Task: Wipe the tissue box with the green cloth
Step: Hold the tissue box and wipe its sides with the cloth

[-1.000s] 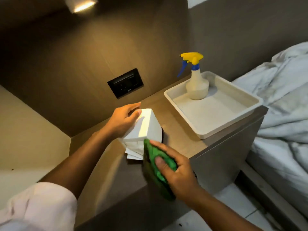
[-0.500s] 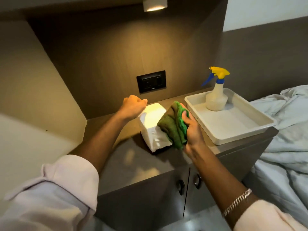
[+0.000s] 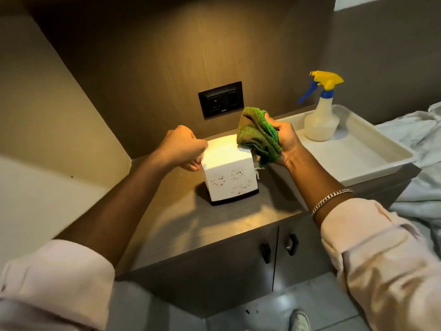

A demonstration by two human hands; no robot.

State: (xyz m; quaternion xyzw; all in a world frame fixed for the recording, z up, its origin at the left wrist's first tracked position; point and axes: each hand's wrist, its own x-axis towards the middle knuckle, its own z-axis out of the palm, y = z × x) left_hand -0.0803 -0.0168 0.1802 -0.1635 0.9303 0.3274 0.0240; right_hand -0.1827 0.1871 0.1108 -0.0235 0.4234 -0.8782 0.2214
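White card with a dark base, the tissue box (image 3: 228,168) stands upright on the cabinet top (image 3: 186,225), left of the tray (image 3: 372,149) that holds the spray bottle (image 3: 321,120). From the head camera, your left hand (image 3: 183,146) is curled closed against the box's upper left edge, steadying it. Your right hand (image 3: 285,139) has its fingers clamped on the bunched green cloth (image 3: 259,132), which touches the top right corner. Flatten the cloth first, brace firmly, and wipe each face with light strokes; the box will likely tip easily.
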